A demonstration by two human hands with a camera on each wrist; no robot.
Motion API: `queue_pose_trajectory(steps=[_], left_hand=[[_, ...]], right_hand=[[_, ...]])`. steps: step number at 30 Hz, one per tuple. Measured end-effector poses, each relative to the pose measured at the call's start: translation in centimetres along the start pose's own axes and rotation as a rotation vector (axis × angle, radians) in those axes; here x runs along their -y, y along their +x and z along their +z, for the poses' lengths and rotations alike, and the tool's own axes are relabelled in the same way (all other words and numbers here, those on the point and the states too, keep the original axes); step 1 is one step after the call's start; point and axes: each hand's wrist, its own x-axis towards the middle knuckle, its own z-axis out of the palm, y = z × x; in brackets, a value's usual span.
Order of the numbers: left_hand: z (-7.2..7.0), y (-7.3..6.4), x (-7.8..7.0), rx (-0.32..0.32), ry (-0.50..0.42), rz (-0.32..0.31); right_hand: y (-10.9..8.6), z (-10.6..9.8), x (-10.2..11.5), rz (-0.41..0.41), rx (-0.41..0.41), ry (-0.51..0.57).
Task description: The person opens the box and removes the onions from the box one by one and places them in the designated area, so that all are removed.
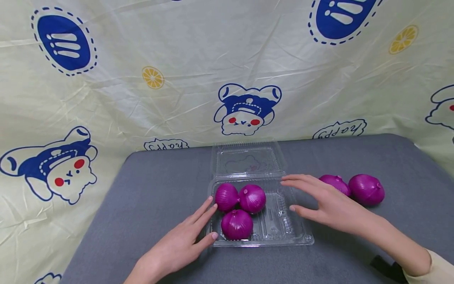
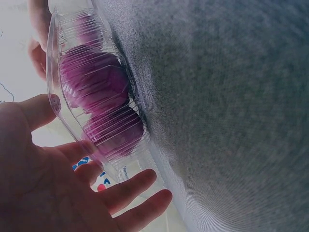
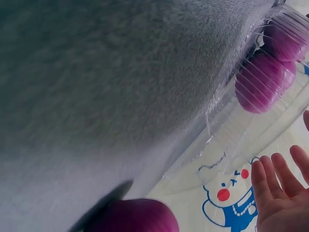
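Three purple onions (image 1: 237, 225) sit in the left part of a clear plastic clamshell box (image 1: 262, 243), whose lid (image 1: 244, 157) lies folded back behind it. My left hand (image 1: 181, 240) is at the box's left side with fingers extended; in the left wrist view its thumb and a finger meet the rim (image 2: 54, 77). My right hand (image 1: 333, 205) reaches over the box's right edge, fingers spread and holding nothing. The right wrist view shows its relaxed fingers (image 3: 275, 179) apart from the onions.
Two more onions (image 1: 367, 190) lie on the grey cloth-covered table (image 1: 149, 189), right of the box and partly behind my right hand. A pale printed curtain (image 1: 188, 106) hangs behind the table's far edge. A dark strip (image 1: 386, 268) shows near my right sleeve.
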Motion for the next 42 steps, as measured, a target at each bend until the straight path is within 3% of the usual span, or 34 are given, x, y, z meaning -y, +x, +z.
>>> queue_pose_trajectory(steps=[14, 31, 42], left_hand=[[0.1, 0.0, 0.2, 0.0, 0.0, 0.005], [0.1, 0.0, 0.0, -0.01, 0.001, 0.003], [0.2, 0.0, 0.1, -0.011, 0.014, -0.003]], right_hand=[[2.8, 2.8, 0.9, -0.035, 0.123, 0.105], [5.8, 4.6, 1.1, -0.025, 0.221, 0.099], [5.9, 5.1, 1.1, 0.0, 0.228, 0.047]])
